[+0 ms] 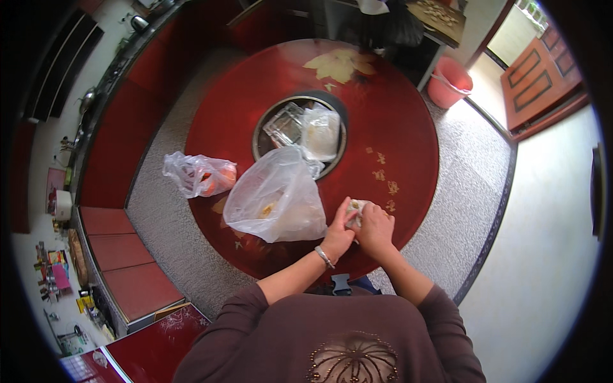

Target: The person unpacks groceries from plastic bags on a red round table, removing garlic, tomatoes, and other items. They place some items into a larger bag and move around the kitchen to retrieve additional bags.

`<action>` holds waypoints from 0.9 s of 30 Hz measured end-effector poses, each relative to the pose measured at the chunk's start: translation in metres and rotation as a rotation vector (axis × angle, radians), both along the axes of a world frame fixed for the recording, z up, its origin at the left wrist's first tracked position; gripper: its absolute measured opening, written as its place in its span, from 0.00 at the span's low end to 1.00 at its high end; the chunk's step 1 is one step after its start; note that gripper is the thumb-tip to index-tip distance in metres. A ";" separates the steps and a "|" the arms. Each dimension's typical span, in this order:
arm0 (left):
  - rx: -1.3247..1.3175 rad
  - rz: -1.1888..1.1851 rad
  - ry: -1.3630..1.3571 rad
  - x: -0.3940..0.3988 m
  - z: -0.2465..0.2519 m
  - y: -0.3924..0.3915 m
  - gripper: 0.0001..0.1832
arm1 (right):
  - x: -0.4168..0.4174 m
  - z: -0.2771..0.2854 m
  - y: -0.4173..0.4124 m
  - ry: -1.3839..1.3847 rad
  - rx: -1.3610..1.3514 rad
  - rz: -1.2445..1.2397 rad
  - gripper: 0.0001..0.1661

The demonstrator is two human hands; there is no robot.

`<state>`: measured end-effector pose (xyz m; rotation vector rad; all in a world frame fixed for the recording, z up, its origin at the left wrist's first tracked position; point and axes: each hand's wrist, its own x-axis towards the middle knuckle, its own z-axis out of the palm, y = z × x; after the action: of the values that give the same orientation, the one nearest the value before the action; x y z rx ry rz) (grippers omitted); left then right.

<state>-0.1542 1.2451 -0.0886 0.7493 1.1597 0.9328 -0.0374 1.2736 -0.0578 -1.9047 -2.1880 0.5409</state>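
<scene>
Both hands meet low over the right front of a round red table [383, 119]. Between them is a small white crumpled piece [355, 207] with brownish-green patches; whether it is tissue or food I cannot tell. My left hand [339, 233], with a silver bracelet on its wrist, holds its left side, index finger stretched along it. My right hand [376, 230] grips the other side from above and hides part of it. Just left of the hands stands a translucent white plastic bag [282, 206], its mouth gaping, with a yellow-brown bit showing in it.
A round metal-rimmed well [256, 139] in the table holds a clear plastic box [286, 125] and a white plastic-wrapped package [322, 131]. A thin bag [201, 174] with orange things lies at the left edge. A pink bucket [448, 84] stands on the floor beyond, near a wooden door [541, 81].
</scene>
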 end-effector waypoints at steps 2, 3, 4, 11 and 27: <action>0.103 -0.012 0.136 0.003 -0.002 -0.004 0.46 | 0.001 0.002 -0.001 0.000 0.066 0.025 0.18; 0.146 -0.064 0.200 0.004 -0.001 -0.005 0.48 | 0.001 0.000 0.000 -0.010 0.067 0.019 0.17; 0.195 -0.048 0.136 0.007 -0.007 -0.007 0.47 | 0.003 0.000 0.000 -0.027 0.069 0.014 0.16; 0.091 -0.152 0.241 0.002 0.024 -0.012 0.44 | 0.003 0.004 0.002 -0.088 0.004 -0.053 0.12; 0.107 0.084 0.311 -0.028 0.014 -0.058 0.26 | 0.022 -0.001 -0.019 -0.076 0.395 0.380 0.10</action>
<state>-0.1826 1.1869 -0.0750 0.9631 1.4301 0.9774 -0.0153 1.2550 -0.0591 -1.3403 -2.4919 0.0732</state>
